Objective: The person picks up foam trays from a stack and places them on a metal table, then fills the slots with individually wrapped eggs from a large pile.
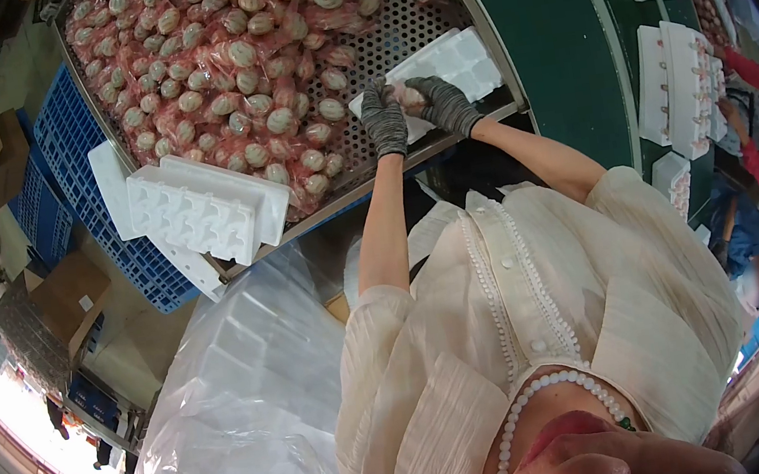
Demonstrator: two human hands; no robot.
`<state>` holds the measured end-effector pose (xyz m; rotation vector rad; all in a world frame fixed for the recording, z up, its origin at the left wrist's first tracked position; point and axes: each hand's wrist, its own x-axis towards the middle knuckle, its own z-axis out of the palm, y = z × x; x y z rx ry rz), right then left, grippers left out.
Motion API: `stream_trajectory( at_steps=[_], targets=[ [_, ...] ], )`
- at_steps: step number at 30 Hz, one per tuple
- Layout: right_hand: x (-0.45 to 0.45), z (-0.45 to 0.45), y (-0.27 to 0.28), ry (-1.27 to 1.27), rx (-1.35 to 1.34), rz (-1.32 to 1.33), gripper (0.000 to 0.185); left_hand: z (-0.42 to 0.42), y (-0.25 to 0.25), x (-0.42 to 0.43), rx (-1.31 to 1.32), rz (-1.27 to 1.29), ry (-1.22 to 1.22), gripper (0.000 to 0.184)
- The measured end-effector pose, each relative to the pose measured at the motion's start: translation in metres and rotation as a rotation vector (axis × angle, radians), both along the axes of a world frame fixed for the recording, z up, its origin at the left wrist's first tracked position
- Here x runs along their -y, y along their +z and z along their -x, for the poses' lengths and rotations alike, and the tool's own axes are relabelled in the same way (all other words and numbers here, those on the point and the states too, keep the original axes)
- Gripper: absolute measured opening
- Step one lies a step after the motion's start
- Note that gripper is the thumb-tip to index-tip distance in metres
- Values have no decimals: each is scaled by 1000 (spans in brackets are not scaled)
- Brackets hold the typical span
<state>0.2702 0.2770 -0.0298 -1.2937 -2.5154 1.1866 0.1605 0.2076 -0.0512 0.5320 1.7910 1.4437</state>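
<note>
My left hand [383, 119], in a grey striped knit glove, has its fingers closed at one side of a small pinkish film-wrapped ball [407, 99]. On the other side, my right hand [447, 105], gloved alike, closes on the same ball. Both hands are over the near edge of a white moulded tray [462, 63] with cup-shaped hollows. This tray lies at the right front corner of a perforated metal table [400, 28]. Left of my hands, a large heap of pale striped balls [240, 54] in reddish clear film covers most of the table. My fingertips are partly hidden.
Stacked white trays [203, 207] overhang the table's front left corner. A green conveyor [554, 32] runs along the right, with filled trays [676, 83] beyond it. Another person's red sleeve [756, 77] shows there. Clear plastic sheeting [246, 389] and blue crates [102, 168] are at left.
</note>
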Motion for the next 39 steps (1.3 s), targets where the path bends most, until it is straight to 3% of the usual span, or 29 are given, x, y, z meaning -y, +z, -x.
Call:
stream_trajectory(
  at_steps=[2,4,6,7,8,9,10,12,18,21,24,29,32,34,36,37,39],
  targets=[
    [0,4,-5,-2,35,11,49,1,-4,0,-101,52,78,24],
    [-3,7,1,-35,-1,-43,48,-5,-8,1,-3,14,133,23],
    [-11,12,3,-150,47,186,45,-11,-13,5,95,-26,181,23],
    [-12,12,-3,-81,18,24,43,-12,-17,8,-87,10,109,22],
    [-14,11,-6,-82,18,22,43,-15,-21,11,-268,43,35,21],
    [-17,17,3,50,167,-11,44,-12,-3,11,-396,91,-46,21],
    [-18,21,9,184,315,-45,44,-13,-8,13,-397,88,-41,21],
    [-10,16,10,194,266,-124,44,-13,-16,20,-511,232,-101,20],
    [-20,14,5,319,253,-225,40,-19,-19,10,-432,237,79,16],
    [-24,32,9,364,313,-177,39,-14,-11,8,-343,331,93,16],
    [-27,41,18,357,455,-92,36,-29,-8,7,-435,216,149,21],
    [-13,46,-30,276,463,-187,32,-31,-7,21,-351,336,-37,30],
    [-14,49,-10,266,449,-180,27,-26,-6,16,-404,400,-50,30],
    [-23,54,-17,307,576,-66,24,-25,2,23,-318,322,-12,30],
    [-24,42,-19,426,503,-138,22,-30,-13,33,-477,130,-155,30],
    [-19,43,-23,428,501,-136,22,-35,-22,33,-649,234,-167,29],
    [-6,45,-28,447,477,-203,23,-37,-21,36,-518,251,-167,28]
  ],
)
